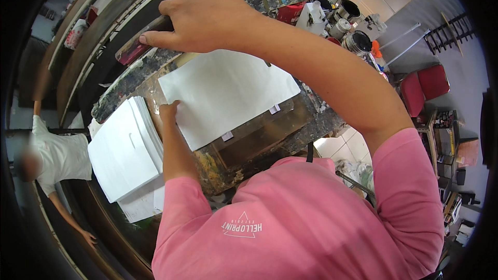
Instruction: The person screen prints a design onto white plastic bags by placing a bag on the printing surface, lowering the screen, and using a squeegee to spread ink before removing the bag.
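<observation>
A white sheet of paper (233, 93) lies on a worn, paint-stained board (264, 137). At the sheet's left edge is my left hand (168, 111), closed, its thumb by the paper and most fingers hidden. My right arm reaches across above the sheet. At the far side my right hand (205, 15) is wrapped over a dark, paint-smeared wooden bar (134, 51), its thumb along the near side; the bar's middle is under the hand. Two small pale tabs, one being a left tab (227, 136), touch the sheet's near edge.
A thick stack of white paper (124, 150) stands left of the board. Paint cans (358, 41) and a white container (311, 18) crowd the far right. A person in a white shirt (65, 148) is at the left, near long dark tables. A red chair (425, 88) stands right.
</observation>
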`<state>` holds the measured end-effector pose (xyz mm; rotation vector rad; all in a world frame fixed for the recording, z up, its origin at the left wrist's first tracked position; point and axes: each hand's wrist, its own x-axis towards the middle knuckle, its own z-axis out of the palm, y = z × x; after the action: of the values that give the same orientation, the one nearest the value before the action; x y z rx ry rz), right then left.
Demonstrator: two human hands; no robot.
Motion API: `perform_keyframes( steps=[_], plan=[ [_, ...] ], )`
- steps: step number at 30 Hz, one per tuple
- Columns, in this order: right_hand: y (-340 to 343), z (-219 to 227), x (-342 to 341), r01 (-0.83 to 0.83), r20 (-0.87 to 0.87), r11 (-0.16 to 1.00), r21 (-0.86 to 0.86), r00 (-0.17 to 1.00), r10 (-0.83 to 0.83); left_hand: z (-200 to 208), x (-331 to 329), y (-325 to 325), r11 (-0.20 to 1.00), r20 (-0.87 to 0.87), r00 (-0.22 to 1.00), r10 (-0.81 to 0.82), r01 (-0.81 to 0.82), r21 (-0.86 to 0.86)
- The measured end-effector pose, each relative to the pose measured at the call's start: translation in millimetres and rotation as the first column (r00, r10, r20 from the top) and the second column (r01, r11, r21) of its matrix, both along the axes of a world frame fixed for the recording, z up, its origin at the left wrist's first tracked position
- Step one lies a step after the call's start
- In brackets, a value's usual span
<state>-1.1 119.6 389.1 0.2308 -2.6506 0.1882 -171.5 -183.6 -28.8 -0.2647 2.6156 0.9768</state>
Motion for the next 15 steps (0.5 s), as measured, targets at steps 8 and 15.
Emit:
perform_keyframes(
  steps=[8,15],
  plan=[
    [7,17,22,0.025,0.086,0.998,-0.060,0.996,-0.020,-11,3,1,0.966,-0.024,0.969,-0.245,0.246,0.079],
    [-34,43,12,0.157,0.338,0.987,-0.019,0.930,-0.141,-21,22,-14,0.990,-0.207,0.970,-0.130,0.116,-0.077]
  ],
)
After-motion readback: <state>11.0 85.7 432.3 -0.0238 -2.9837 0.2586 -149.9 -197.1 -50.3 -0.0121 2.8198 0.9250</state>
